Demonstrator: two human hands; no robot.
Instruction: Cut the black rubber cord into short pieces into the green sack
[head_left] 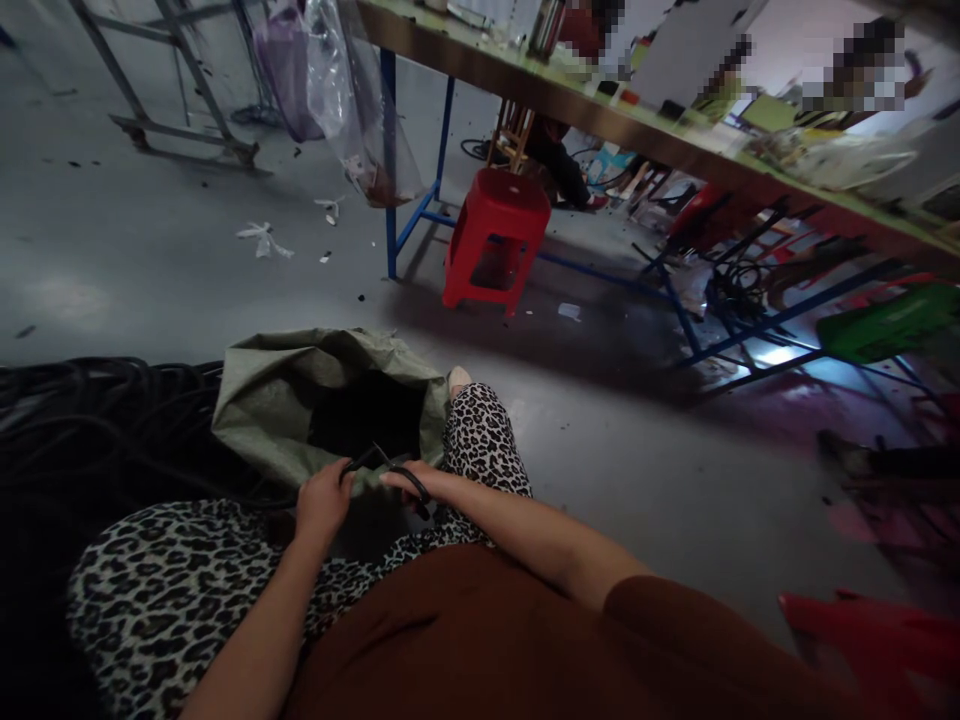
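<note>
My left hand (324, 502) is closed around a thin black cable (367, 461) just above my lap. My right hand (409, 481) pinches the same cable a little to the right, where it bends into a loop. Both hands hover at the near edge of an open green woven sack (259, 405) that lies on the floor between my knees, its dark mouth facing me. My legs in leopard-print trousers (480, 440) frame the sack.
A big pile of black cables (90, 420) covers the floor at the left. A red plastic stool (495, 235) stands under a long workbench (600, 110) with blue legs. Clear plastic bags (345, 90) hang from its end. Another red stool (870, 625) sits at lower right.
</note>
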